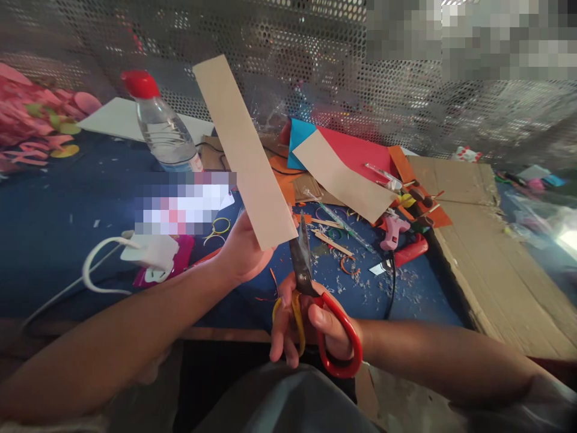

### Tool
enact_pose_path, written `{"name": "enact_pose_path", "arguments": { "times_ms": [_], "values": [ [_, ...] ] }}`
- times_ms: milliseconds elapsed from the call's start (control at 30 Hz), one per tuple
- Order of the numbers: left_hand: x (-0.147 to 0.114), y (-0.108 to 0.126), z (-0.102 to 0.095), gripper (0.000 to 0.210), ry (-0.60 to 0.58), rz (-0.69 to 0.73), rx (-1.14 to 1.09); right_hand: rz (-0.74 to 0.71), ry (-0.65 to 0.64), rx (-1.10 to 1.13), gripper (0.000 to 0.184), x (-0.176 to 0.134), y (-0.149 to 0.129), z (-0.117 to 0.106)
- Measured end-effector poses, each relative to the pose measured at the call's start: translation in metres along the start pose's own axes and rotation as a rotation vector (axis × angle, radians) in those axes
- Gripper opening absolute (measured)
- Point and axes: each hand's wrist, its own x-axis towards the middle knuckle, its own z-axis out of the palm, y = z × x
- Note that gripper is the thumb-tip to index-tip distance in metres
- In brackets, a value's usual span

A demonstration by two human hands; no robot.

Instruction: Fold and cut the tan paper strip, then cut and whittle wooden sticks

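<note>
A long beige strip of card (246,153) rises at a slant from my left hand (252,255), whose fingers are closed on its lower part and mostly hidden behind it. Scissors (339,337) with one red and one yellow handle loop are gripped in my right hand (331,325), thumb and fingers through the loops. Their dark blades point up, with the tips beside the strip's lower right corner. I cannot tell whether the blades touch the card. Beyond my hands, a second beige piece of card (345,177) lies on red and blue sheets.
A red-capped water bottle (164,129) stands at the back left, near a white charger (151,255) with its cable. To the right lie a pink glue gun (393,231), a red-handled knife (408,252) with bare blade, and flattened cardboard (505,264). Sticks and scraps litter the blue tabletop (216,307).
</note>
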Motion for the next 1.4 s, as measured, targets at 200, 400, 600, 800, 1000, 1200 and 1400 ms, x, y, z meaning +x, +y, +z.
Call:
{"name": "enact_pose_path", "arguments": {
  "times_ms": [200, 400, 600, 800, 1000, 1200, 1400],
  "values": [
    [0.000, 0.002, -0.002, 0.020, -0.003, -0.047, -0.019, 0.007, 0.051, -0.011, 0.072, -0.001, -0.002, 0.000],
    [-0.001, 0.008, -0.003, 0.021, 0.051, -0.061, -0.043, 0.009, 0.056, 0.010, 0.071, -0.001, -0.006, 0.001],
    [-0.002, 0.012, 0.005, 0.058, -0.060, -0.011, 0.034, -0.018, 0.088, -0.006, 0.063, -0.002, -0.003, 0.001],
    [-0.001, 0.008, -0.001, 0.044, -0.044, 0.023, 0.128, 0.011, 0.164, -0.030, 0.058, 0.001, -0.003, 0.003],
    [-0.002, 0.006, -0.003, 0.055, -0.027, 0.024, 0.144, 0.006, 0.159, -0.026, 0.054, 0.001, -0.003, 0.002],
    [-0.001, 0.008, -0.003, 0.025, -0.048, 0.004, 0.102, 0.006, 0.180, -0.019, 0.052, 0.002, -0.002, 0.000],
    [0.001, 0.008, -0.003, 0.018, 0.020, 0.014, 0.055, -0.044, 0.120, -0.049, 0.052, -0.001, -0.002, 0.001]
  ]
}}
